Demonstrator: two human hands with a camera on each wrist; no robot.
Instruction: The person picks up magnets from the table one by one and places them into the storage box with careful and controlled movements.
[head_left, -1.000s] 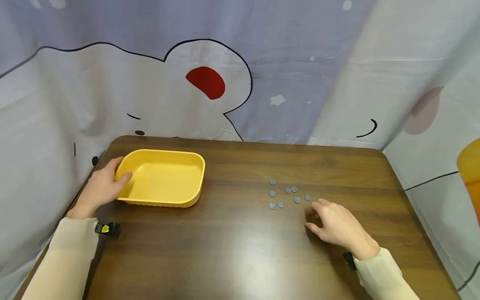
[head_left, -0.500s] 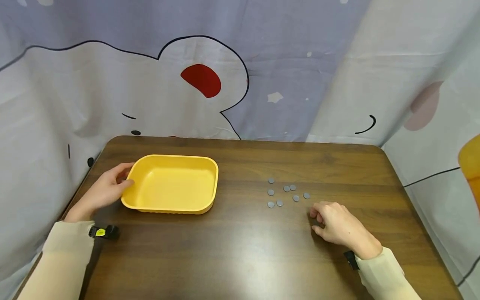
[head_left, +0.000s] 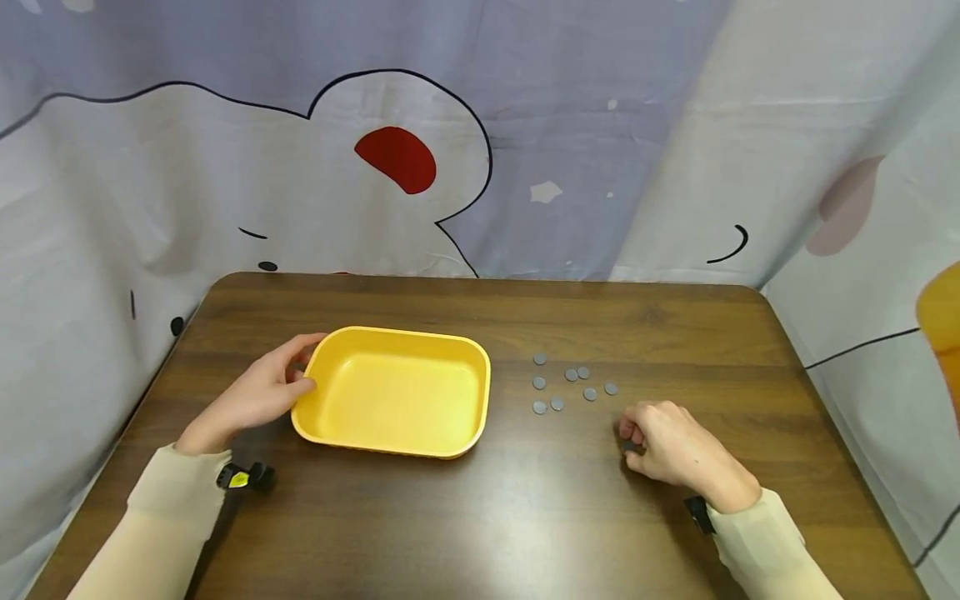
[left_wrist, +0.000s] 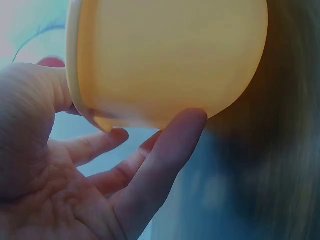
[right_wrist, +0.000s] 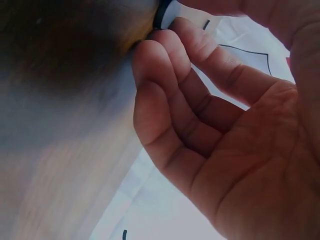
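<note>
Nearest, rising from the lower corners, a cream left sleeve (head_left: 153,533) and a cream right sleeve (head_left: 768,554), with a small black left wrist device (head_left: 246,477) and right wrist device (head_left: 699,514). Beyond the right sleeve, low over a dark wood-grain table (head_left: 390,533), the right hand (head_left: 678,446), fingers curled, thumb and fingertip pinching one small gray disc (right_wrist: 169,15); cannot tell whether lifted off the wood. Slightly farther, across to the left, the left hand (head_left: 258,396), gripping the left end of a shallow yellow tray (head_left: 397,400), open side up; cannot tell whether fully resting on the table.

Just past the right hand, toward the tray, eight loose gray discs (head_left: 572,375), lying flat and scattered, two nearly touching. By judgement, an early point in handling the discs: one in the fingers, eight on the wood, none visible in the tray.

Between tray and nearest discs, a narrow strip of open wood; broad room on the near side between the forearms. Farther back, a straight far table edge (head_left: 525,281) with rounded corners, then a printed curtain (head_left: 562,150), limiting reach behind.
</note>
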